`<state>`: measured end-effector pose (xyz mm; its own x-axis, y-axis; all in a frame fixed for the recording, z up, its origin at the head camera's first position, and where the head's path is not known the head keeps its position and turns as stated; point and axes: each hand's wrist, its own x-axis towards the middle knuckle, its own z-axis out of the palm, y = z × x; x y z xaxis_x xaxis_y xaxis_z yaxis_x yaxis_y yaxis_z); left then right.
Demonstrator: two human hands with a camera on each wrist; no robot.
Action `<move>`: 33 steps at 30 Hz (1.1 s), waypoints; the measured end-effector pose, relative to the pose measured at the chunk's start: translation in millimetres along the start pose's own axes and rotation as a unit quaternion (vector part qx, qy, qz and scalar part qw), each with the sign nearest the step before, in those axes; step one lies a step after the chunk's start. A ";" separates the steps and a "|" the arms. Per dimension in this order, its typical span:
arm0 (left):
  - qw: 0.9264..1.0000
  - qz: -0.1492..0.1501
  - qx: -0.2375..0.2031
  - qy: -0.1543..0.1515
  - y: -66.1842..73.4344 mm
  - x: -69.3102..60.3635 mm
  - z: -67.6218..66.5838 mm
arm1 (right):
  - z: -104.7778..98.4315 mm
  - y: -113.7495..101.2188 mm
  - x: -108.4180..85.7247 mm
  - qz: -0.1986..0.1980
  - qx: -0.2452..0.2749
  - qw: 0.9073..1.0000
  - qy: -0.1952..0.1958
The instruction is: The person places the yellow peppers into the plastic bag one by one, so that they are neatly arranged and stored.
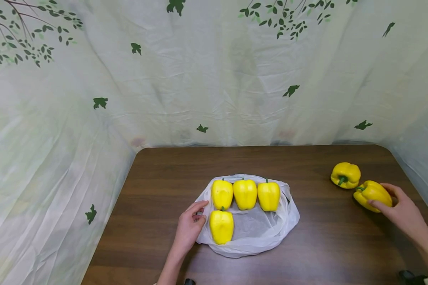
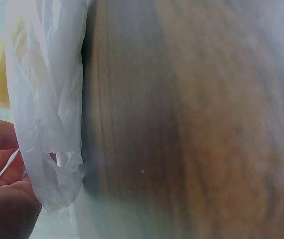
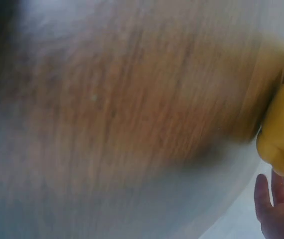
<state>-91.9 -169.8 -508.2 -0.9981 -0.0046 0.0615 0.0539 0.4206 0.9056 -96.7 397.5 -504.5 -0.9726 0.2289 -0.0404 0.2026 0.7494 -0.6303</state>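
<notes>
A white plastic bag [image 1: 251,249] lies spread on the table, its rim rolled into a ring. Several yellow bell peppers stand inside: three in a far row, including a middle pepper [image 1: 245,194], and a nearer pepper [image 1: 221,227] at the left. My left hand [image 1: 190,223] holds the bag's left rim; in the left wrist view its fingers [image 2: 0,137] meet the plastic [image 2: 52,124]. At the far right, my right hand [image 1: 401,206] grips a yellow bell pepper [image 1: 372,194] between thumb and fingers. Another yellow pepper [image 1: 346,175] sits just beyond it, stem facing the bag.
The brown wooden table [image 1: 157,190] has rounded far corners. A pale curtain [image 1: 214,79] with leaf prints hangs behind it and along both sides. Dark wrist straps [image 1: 410,277] show at the bottom edge.
</notes>
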 end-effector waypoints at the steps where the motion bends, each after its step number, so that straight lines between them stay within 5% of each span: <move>1: 1.000 0.000 0.001 0.000 0.0 -0.1 -0.1 | -0.4 -0.3 -0.5 0.001 -0.008 1.000 0.003; 16: 1.000 -0.001 -0.002 -0.006 -2.0 0.7 0.4 | -4.7 0.9 -7.7 0.067 -0.026 0.997 0.015; 33: 1.000 -0.007 0.006 0.001 -1.0 1.1 1.4 | 0.1 -3.5 -23.3 0.084 -0.008 0.996 0.033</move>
<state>-93.1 -169.0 -509.7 -0.9987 -0.0112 0.0501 0.0404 0.4308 0.9016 -74.8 389.5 -501.4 -0.9152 0.3921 -0.0929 0.3641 0.7062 -0.6072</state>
